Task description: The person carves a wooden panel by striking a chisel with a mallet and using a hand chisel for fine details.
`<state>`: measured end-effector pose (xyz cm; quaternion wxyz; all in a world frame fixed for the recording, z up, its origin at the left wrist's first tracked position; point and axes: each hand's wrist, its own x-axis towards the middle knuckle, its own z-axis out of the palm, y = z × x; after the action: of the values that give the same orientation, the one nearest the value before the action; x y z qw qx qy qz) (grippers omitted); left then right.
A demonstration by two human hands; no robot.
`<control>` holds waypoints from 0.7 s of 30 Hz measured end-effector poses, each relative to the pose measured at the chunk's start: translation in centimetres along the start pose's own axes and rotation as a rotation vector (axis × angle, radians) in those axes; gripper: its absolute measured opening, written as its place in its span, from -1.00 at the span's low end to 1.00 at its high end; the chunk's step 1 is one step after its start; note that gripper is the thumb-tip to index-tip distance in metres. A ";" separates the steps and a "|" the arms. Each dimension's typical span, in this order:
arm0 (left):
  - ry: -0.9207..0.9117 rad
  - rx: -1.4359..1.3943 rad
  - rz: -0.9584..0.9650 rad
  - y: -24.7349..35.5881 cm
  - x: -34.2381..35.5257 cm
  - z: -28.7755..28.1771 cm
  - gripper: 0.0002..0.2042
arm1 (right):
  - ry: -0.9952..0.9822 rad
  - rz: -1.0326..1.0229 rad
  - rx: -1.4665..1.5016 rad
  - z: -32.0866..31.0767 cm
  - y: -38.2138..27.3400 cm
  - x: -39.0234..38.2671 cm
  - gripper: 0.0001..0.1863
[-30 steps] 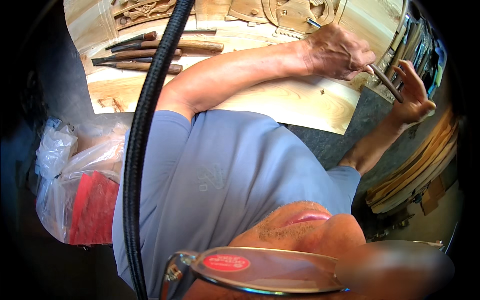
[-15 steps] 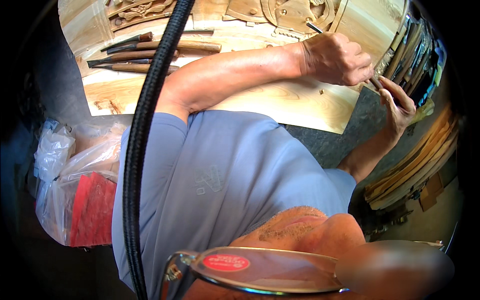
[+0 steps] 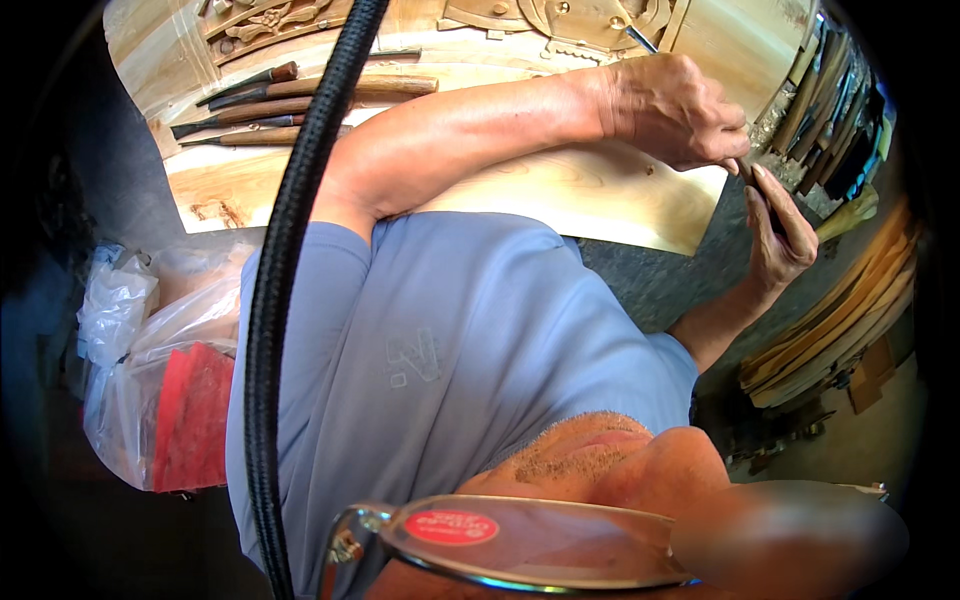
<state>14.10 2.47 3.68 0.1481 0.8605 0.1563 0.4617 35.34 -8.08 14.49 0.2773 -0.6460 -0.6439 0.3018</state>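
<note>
My left hand (image 3: 680, 120) is closed round a chisel (image 3: 640, 38), whose narrow metal blade rests over a carved pale wooden panel (image 3: 480, 15). My right hand (image 3: 780, 225) has its fingertips closed against the lower end of the chisel's dark handle, below my left hand. Several chisels and gouges (image 3: 240, 113) with wooden handles lie side by side on the pale board (image 3: 500, 190), left of my left forearm, which reaches across the board. The carving shows floral and curved shapes in relief.
A bundle of tools and slats (image 3: 825, 110) stands at the right, above stacked thin boards (image 3: 820, 320). A clear plastic bag with red material (image 3: 190, 410) lies at the lower left. A black braided cable (image 3: 275, 330) hangs across the view.
My right hand has moved from open beside the handle's end to fingers closed on it, then slightly down-left. My left hand and chisel have shifted slightly, the blade staying near the carving.
</note>
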 end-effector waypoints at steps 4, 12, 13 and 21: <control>-0.031 0.006 -0.017 0.0 0.1 -0.5 -0.67 | 0.002 0.010 -0.018 0.2 -0.5 0.1 -0.66; -0.028 0.010 -0.045 0.0 0.0 -0.5 -0.67 | 0.025 -0.042 -0.008 0.5 -0.4 0.3 -0.67; -0.036 0.015 -0.049 0.0 0.0 -0.4 -0.67 | 0.030 -0.062 -0.017 0.5 -0.4 0.5 -0.67; -0.036 -0.012 -0.039 -0.2 0.1 -0.3 -0.66 | 0.027 -0.044 -0.027 0.3 -0.3 0.1 -0.68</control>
<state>13.86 2.75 3.84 0.1649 0.8647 0.1673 0.4440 34.90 -8.00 14.49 0.2836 -0.6392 -0.6584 0.2782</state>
